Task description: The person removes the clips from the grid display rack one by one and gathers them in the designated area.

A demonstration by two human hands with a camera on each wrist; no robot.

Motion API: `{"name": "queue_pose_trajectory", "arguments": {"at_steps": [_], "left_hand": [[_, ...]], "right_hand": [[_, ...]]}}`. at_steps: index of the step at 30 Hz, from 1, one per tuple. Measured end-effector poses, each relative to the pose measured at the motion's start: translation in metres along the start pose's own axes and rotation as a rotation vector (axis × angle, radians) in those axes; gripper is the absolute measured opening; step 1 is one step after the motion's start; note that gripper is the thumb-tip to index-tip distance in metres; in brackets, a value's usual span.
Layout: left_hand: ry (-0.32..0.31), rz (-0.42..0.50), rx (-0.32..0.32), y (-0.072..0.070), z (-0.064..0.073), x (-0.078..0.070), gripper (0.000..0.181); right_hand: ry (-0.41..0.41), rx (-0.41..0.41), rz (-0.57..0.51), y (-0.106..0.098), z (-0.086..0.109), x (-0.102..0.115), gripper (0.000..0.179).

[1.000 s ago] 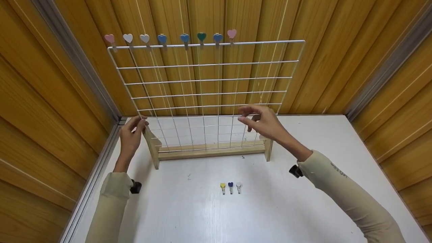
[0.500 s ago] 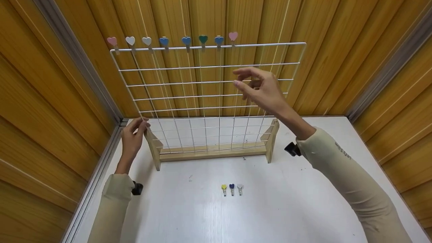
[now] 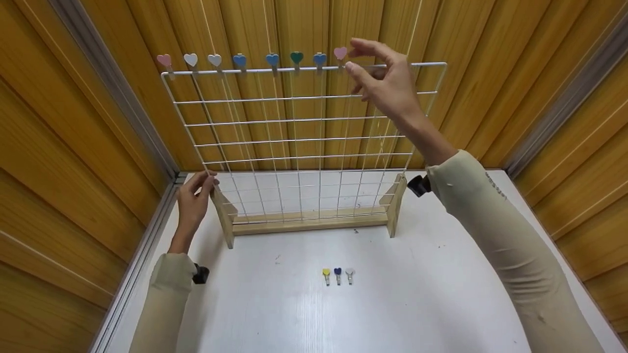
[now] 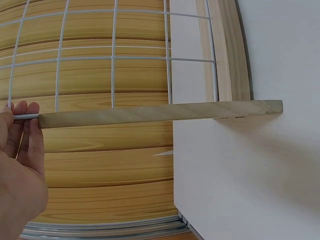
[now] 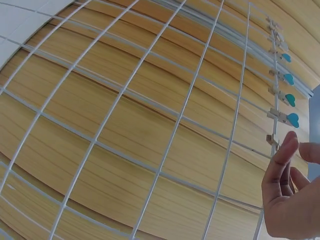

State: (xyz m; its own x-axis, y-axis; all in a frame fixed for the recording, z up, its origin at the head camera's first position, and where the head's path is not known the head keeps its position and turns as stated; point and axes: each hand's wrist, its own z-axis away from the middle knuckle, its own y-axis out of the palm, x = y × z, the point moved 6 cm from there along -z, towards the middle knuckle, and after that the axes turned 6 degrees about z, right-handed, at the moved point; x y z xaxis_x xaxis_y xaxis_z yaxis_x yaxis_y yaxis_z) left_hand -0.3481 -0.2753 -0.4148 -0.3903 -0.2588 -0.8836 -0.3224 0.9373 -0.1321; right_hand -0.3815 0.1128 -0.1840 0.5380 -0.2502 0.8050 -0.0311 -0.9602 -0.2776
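Observation:
A white wire grid panel (image 3: pixel 299 119) stands in a wooden base (image 3: pixel 309 227). My left hand (image 3: pixel 193 200) pinches the grid's left side wire just above the wooden upright (image 4: pixel 125 115). Heart-topped clips line the top wire: pink, white, blue and green ones. At the right end of this row is a pink heart clip (image 3: pixel 340 54). My right hand (image 3: pixel 392 83) is beside it, thumb and index finger spread apart. In the right wrist view the fingertips hide that clip's heart, so contact is unclear.
On the white table (image 3: pixel 274 304) before the base lie a yellow heart clip (image 3: pixel 327 276), a dark blue heart clip (image 3: pixel 338 276) and a whitish heart clip (image 3: pixel 350 275). Wood-patterned walls (image 3: pixel 564 113) enclose the back and sides.
My right hand has risen from the lower right of the grid to the pink clip on the top wire. My left hand keeps its hold on the side wire.

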Motion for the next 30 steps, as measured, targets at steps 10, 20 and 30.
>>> {"name": "queue_pose_trajectory", "arguments": {"at_steps": [10, 20, 30], "left_hand": [[0.018, -0.011, -0.028, 0.0, -0.006, 0.017, 0.019], [0.009, 0.005, -0.023, -0.005, -0.011, 0.034, 0.02], [0.025, -0.005, -0.032, -0.005, -0.011, 0.033, 0.019]], "right_hand": [[0.032, 0.091, -0.109, 0.015, -0.01, -0.01, 0.037], [-0.109, -0.018, -0.205, 0.009, -0.011, -0.01, 0.016], [-0.075, -0.019, -0.241, 0.014, -0.008, -0.016, 0.009]]}}
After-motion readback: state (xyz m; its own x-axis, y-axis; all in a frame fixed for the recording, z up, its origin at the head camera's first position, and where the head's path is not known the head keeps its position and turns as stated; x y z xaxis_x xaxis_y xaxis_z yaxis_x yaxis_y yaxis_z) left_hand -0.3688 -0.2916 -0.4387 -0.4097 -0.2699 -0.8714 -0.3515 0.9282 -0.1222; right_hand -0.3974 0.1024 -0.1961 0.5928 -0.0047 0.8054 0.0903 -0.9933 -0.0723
